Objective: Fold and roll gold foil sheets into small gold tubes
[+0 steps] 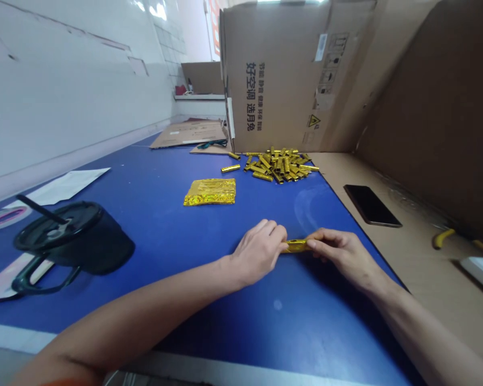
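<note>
A small strip of shiny gold foil, folded or rolled narrow, is stretched between my hands just above the blue table. My left hand pinches its left end, fingers curled in. At the other end, my right hand grips it between thumb and fingers. Farther back and to the left lies a flat stack of gold foil sheets. A heap of short gold foil tubes sits beyond my hands, against the cardboard. One loose gold tube rests left of that heap.
A dark lidded mug with a straw stands at the left on the blue table. White paper and a tape roll lie behind it. A large cardboard box closes off the back. At right, a phone lies on cardboard.
</note>
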A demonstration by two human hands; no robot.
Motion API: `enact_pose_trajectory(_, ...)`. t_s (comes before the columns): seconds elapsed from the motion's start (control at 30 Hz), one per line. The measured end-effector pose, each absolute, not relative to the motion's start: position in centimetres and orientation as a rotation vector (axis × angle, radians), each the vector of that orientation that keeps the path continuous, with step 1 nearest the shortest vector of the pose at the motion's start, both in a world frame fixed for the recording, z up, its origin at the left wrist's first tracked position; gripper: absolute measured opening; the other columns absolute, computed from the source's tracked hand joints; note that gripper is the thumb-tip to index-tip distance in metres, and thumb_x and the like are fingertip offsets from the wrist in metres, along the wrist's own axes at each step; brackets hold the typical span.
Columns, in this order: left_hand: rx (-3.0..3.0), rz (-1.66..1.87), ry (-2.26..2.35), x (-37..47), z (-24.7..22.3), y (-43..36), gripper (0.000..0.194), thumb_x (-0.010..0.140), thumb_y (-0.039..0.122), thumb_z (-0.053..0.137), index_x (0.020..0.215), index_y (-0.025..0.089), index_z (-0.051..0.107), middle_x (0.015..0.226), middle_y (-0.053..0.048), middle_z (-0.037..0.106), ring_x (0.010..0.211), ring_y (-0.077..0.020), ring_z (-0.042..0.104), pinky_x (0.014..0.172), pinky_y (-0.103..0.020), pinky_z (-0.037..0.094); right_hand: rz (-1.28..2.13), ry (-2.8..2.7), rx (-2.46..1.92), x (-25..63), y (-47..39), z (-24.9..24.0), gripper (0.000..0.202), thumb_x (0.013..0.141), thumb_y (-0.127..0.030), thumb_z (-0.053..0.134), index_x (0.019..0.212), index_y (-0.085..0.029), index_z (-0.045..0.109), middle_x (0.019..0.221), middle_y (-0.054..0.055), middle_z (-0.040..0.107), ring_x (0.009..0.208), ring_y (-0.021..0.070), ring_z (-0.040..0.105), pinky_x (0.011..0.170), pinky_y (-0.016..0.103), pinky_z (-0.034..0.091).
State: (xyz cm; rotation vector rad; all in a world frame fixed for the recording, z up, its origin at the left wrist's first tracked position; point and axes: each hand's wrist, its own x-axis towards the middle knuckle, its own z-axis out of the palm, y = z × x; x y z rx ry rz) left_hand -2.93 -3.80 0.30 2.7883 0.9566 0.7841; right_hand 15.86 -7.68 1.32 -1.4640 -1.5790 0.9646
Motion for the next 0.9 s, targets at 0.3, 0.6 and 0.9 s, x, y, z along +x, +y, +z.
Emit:
enact_pose_trajectory(0.3, 2.120, 0.713, 0.884, -2.6, 0.6, -3.5, 0.015, 0.078, 0.023, 0.049, 0.079, 0.017, 0.062, 0.073, -0.001, 0.055, 0.070, -0.0121, 0.052, 0.066, -0.024, 0.040, 0.774, -1.652, -1.381, 15.9, -8.4, 1.8, 0.022, 0.075, -0.034, 0.053, 0.064, -0.018, 0.061, 0.059, -0.001, 0.051, 0.056, 0.0111, 0.045, 0.054, 0.023, 0.035)
enact_pose_trajectory(0.6, 1.206, 0.276, 0.589, -2.7, 0.8, -2.9, 0.029, 0.080, 0.039, 0.045, 0.081, 0.011, 0.053, 0.075, -0.010, 0.063, 0.056, -0.0131, 0.060, 0.049, -0.021, 0.041, 0.975, -1.594, -1.325, 15.7, -8.4, 1.9, 0.023, 0.074, -0.037, 0.054, 0.065, -0.017, 0.061, 0.056, 0.000, 0.054, 0.054, 0.0114, 0.047, 0.053, 0.023, 0.038)
enact_pose_trajectory(0.9, 1.289, 0.121, 0.550, -3.3, 1.4, -2.4, 0.021, 0.079, 0.031, 0.050, 0.079, 0.011, 0.053, 0.075, -0.006, 0.064, 0.054, -0.0122, 0.061, 0.045, -0.020, 0.043, 1.144, -1.544, -1.278, 15.9, -8.3, 1.7, 0.024, 0.074, -0.037, 0.055, 0.063, -0.017, 0.061, 0.057, 0.001, 0.058, 0.055, 0.0115, 0.049, 0.056, 0.025, 0.037)
